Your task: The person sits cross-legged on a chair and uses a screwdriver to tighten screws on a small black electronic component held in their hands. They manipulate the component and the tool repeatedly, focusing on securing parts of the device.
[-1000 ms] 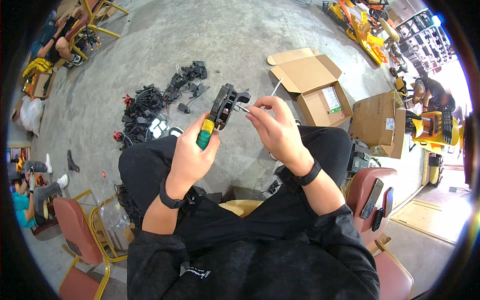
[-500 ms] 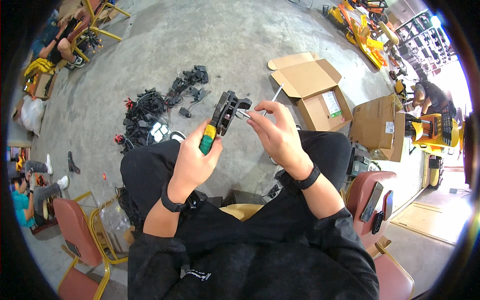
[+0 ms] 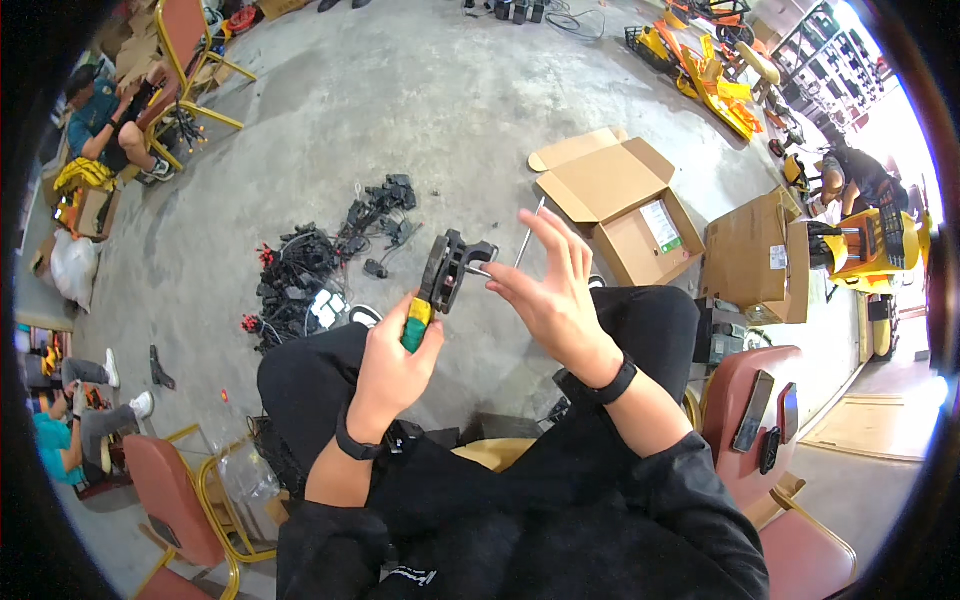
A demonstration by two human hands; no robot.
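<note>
My left hand is wrapped round the green-and-yellow handle of what looks like a pair of pliers. At its dark upper end sits a black bracket-like part with a hooked arm pointing right. My right hand has its thumb and forefinger on a silver L-shaped hex key, its other fingers stretched out. The short leg of the key reaches the black part; its long leg slants upward beside my fingers. Exactly where the key's tip meets the part is too small to tell.
A pile of black cabled devices lies on the floor ahead left. An opened cardboard box and a taller carton stand at the right. Phones rest on a red chair beside me. Other people sit at the left.
The view has shifted, so both hands and the black part appear lower. My right fingers have spread a little, and the hex key's long leg has swung more upright.
</note>
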